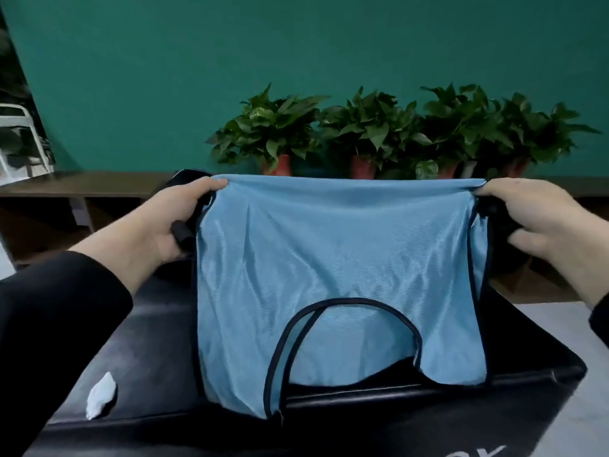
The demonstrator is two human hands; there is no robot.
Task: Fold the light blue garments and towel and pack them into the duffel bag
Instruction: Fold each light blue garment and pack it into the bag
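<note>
Both hands hold a light blue garment [336, 258] up by its top edge, stretched flat between them. It is a sleeveless mesh top with dark navy trim, hanging upside down so that the curved neckline sits near the bottom. The left hand [164, 222] has its grip closed on the top left corner, fingers curled over the fabric edge with the thumb behind. The right hand [534, 216] pinches the top right corner in the same way, its grip closed on the cloth. Both forearms wear black sleeves. The garment's lower hem drapes onto the black duffel bag [428, 400], which lies directly below and in front of the person; the bag's dark handles show behind the cloth at each hand. A small pale blue scrap [100, 394] rests on the bag's left part, apart from the garment. Behind, 4 potted plants [379, 133] in reddish pots stand in a row on a dark surface [82, 184] against a green wall.
</note>
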